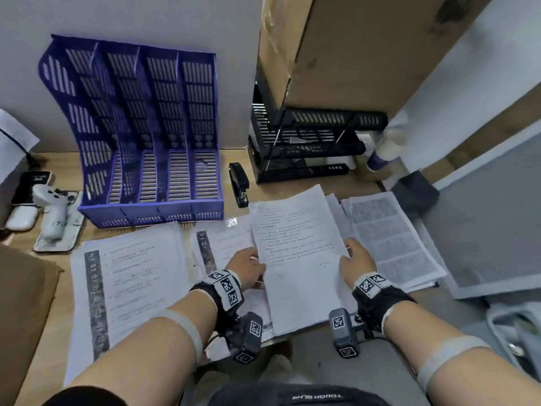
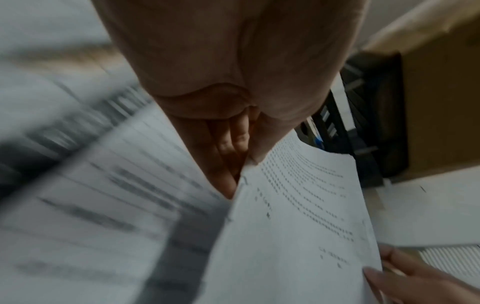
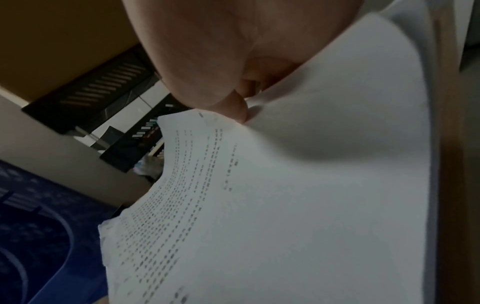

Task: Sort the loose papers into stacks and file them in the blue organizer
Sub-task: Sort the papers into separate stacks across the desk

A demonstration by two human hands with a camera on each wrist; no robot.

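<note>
A stack of white printed sheets (image 1: 298,259) is lifted off the desk between both hands. My left hand (image 1: 248,265) pinches its left edge, thumb on top and fingers beneath, as the left wrist view shows on the sheets (image 2: 298,216). My right hand (image 1: 354,260) pinches the right edge; the right wrist view shows the thumb pressing the sheets (image 3: 259,195). The blue organizer (image 1: 146,136) stands at the back left, its slots holding nothing. Papers with a dark side band (image 1: 126,285) lie at the left. A densely printed stack (image 1: 389,241) lies at the right.
A black stapler (image 1: 239,183) lies right of the organizer. Black stacked trays (image 1: 307,142) sit under a large cardboard box (image 1: 351,48). A white device on a small tray (image 1: 55,215) and a dark phone (image 1: 32,186) are at the left edge.
</note>
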